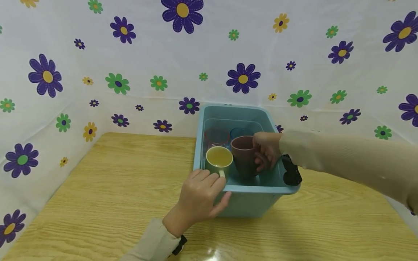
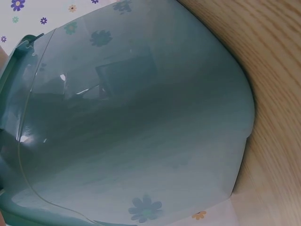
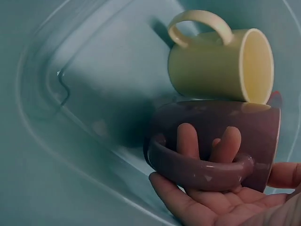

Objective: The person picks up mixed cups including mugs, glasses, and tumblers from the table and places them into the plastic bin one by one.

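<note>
A dark purple mug (image 1: 243, 157) stands upright inside a blue-green plastic bin (image 1: 258, 189). My right hand (image 1: 267, 148) holds this mug by its handle, with fingers through the loop, as the right wrist view shows up close. Right beside it sits a yellow mug (image 3: 207, 68), its handle turned toward the near rim in the head view. My left hand (image 1: 202, 195) grips the bin's near left rim, fingers over the edge by the yellow mug's handle and thumb outside. In the left wrist view, the bin's outer wall (image 2: 141, 127) fills most of the picture.
Behind the mugs in the bin are a clear red-rimmed glass (image 1: 217, 135) and a blue glass (image 1: 241, 132). The bin rests on a wood-grain table (image 1: 130, 181). A white flowered cloth (image 1: 137, 54) hangs behind the table.
</note>
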Available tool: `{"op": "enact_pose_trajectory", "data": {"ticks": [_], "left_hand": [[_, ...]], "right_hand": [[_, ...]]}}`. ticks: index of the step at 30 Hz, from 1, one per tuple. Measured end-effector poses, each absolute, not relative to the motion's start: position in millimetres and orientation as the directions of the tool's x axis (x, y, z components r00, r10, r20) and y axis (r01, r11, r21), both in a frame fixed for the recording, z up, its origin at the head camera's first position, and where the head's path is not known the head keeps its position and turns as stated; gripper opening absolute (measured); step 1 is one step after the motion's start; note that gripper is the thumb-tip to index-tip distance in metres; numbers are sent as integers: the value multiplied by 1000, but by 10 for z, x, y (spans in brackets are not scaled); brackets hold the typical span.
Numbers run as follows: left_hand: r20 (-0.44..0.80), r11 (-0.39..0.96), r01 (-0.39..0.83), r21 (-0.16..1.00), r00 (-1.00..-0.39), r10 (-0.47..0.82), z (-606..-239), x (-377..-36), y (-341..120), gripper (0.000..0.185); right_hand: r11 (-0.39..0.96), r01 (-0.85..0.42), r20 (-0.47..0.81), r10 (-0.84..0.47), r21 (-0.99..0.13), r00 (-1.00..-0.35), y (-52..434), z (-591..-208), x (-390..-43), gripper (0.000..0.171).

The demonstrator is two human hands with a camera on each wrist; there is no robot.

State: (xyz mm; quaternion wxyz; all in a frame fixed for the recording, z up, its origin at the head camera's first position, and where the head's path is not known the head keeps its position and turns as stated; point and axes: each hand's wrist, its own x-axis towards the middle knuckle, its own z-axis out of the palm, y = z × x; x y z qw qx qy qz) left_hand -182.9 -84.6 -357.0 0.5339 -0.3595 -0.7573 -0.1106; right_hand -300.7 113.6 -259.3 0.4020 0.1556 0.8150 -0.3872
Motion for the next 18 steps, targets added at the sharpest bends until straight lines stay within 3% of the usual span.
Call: {"op": "enact_pose_trajectory", "data": {"ticks": [8, 18], "left_hand": [[883, 722, 656, -218, -183, 433, -3566, -1817, -844, 40], [888, 723, 654, -221, -172, 427, -3570, -1824, -850, 38]], "right_hand": [[630, 646, -830, 3, -432, -558, 1133, -2774, -3112, 42], [675, 611, -819, 16, -414, -573, 1121, -2798, -3121, 45]]}}
